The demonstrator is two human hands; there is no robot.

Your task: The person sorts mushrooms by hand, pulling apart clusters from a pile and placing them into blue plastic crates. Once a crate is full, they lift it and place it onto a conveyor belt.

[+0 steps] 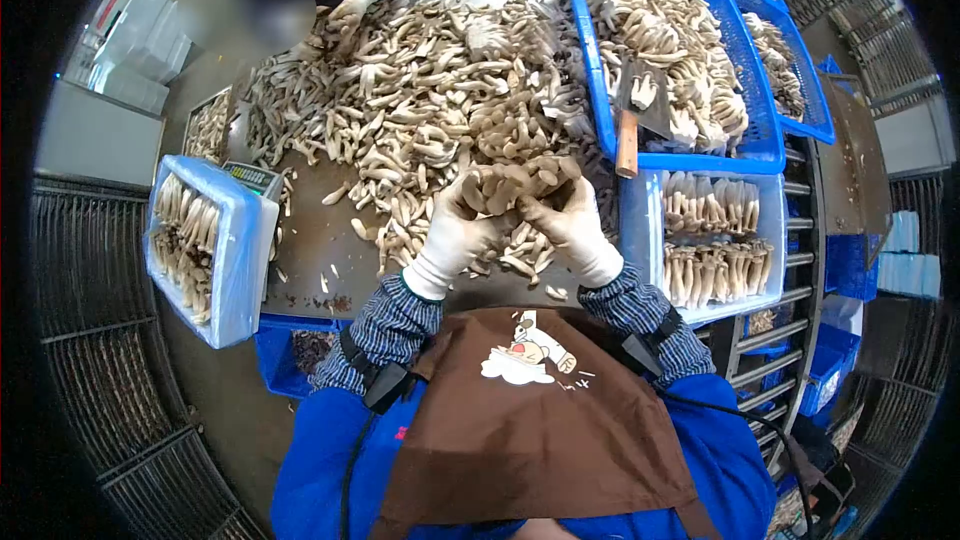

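Note:
Both of my hands wear white gloves with soiled fingers. Between them, just above the near side of the pile, is a bunch of mushrooms (500, 185) with brownish caps. My left hand (458, 238) is closed around the bunch from the left. From the right, my right hand (575, 230) grips it with thumb and fingers. Under and beyond my hands spreads a large heap of loose mushrooms (410, 100) with pale stems, covering much of the table (310, 275).
At right, a blue basket (600, 90) holds mushrooms, with a wooden-handled cleaver (627, 145) on its edge. Below it, a lined box (650, 270) holds neat mushroom rows. Another lined box (235, 280) stands left, beside a scale (252, 178). Across the table, a co-worker's gloved hand (355, 5) touches the heap.

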